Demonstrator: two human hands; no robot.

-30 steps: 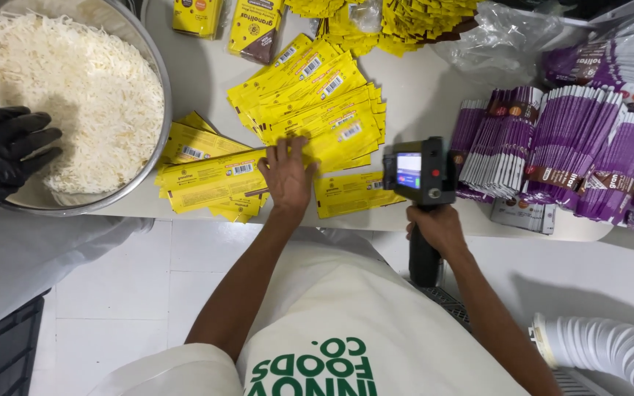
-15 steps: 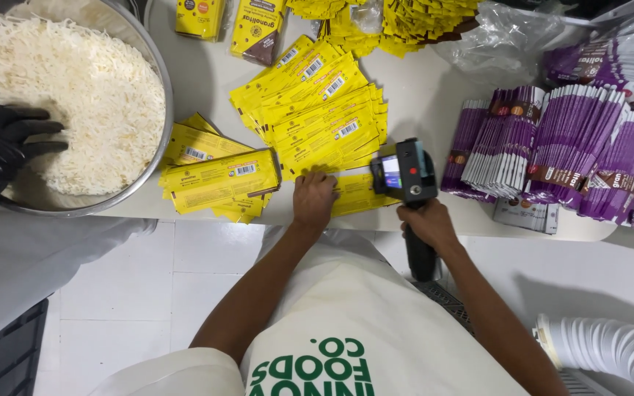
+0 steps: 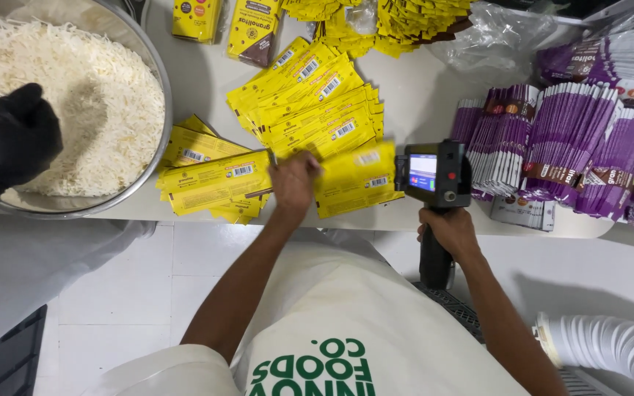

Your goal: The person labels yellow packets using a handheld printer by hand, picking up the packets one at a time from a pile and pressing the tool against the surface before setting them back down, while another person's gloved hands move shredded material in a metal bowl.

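A pale work table (image 3: 420, 95) fills the upper part of the view, its front edge running across the middle; below it is a white tiled floor (image 3: 119, 293). The person wears a white apron with green lettering.

The left hand (image 3: 293, 183) presses flat, fingers spread, on a yellow pouch (image 3: 357, 180) lying at the table's front edge, holding it down rather than gripping it. The right hand (image 3: 449, 231) is clenched around the black handle of a handheld printer (image 3: 434, 174), whose small lit screen faces up; its head sits just beside the pouch's right end.

Left of the pouch lies a loose stack of yellow pouches (image 3: 214, 180), with a fanned pile (image 3: 310, 103) behind. Rows of purple pouches (image 3: 566, 147) stand upright to the right. At far left, a metal bowl (image 3: 157, 81) holds white shredded food (image 3: 89, 110), and another person's black-gloved hand (image 3: 9, 139) rests in it. A white ribbed hose (image 3: 610, 348) shows at lower right.
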